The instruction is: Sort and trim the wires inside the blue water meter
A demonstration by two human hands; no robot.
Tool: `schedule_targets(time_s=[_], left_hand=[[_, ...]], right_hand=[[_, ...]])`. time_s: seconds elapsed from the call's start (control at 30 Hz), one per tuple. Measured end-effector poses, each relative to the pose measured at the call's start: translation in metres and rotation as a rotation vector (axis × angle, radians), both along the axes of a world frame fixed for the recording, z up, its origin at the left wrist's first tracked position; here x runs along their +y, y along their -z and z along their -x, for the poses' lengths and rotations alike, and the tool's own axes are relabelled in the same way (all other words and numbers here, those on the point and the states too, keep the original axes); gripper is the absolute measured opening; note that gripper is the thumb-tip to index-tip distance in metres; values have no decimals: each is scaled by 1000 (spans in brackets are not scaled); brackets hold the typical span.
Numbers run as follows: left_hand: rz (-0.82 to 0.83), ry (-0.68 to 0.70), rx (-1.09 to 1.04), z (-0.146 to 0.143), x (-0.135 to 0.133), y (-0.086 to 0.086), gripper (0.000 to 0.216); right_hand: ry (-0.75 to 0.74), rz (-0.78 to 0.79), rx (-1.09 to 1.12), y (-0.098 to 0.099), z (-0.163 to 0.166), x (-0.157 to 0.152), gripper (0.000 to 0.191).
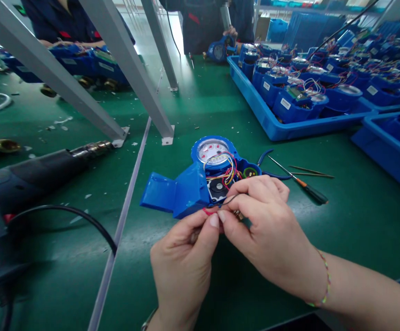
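A blue water meter lies on the green bench with its round dial facing up and its lid swung out to the left. Red, yellow, white and black wires spill from its open housing, beside a black round part. At the housing's near edge my left hand pinches a red wire between thumb and forefinger. My right hand meets it there, its thumb and forefinger closed on a thin dark wire. The fingertips almost touch and hide the wire ends.
Pliers, a screwdriver and tweezers lie right of the meter. Blue trays of similar meters fill the far right. A heat gun rests at left near grey posts. Two co-workers sit opposite.
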State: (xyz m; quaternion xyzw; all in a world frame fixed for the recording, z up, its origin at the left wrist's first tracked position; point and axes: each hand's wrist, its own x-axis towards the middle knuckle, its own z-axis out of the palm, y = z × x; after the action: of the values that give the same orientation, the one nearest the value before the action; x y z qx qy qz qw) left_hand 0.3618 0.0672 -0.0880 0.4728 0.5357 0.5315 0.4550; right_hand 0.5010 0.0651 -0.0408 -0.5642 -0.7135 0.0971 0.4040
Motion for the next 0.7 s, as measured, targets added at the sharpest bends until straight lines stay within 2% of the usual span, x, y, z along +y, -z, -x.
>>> schedule_targets(time_s=[0.13,0.23,0.37,0.57,0.7], left_hand=[[-9,-38,26,0,1,-3,10],[11,-12,-8,1,2,-5,10],[73,57,-162,2,4,-8,10],[157,126,-413,-2,9,-18,8],[185,201,-479,-1,10,-23,9]], right_hand=[[-5,-3,-34,2,-1,-1,13],[-84,34,-41,1,-6,0,10],[-216,103,-26,-4,-17,6,11],[-255,96,-1,-4,-23,13,8],[-299,167,11,-4,-24,15,13]])
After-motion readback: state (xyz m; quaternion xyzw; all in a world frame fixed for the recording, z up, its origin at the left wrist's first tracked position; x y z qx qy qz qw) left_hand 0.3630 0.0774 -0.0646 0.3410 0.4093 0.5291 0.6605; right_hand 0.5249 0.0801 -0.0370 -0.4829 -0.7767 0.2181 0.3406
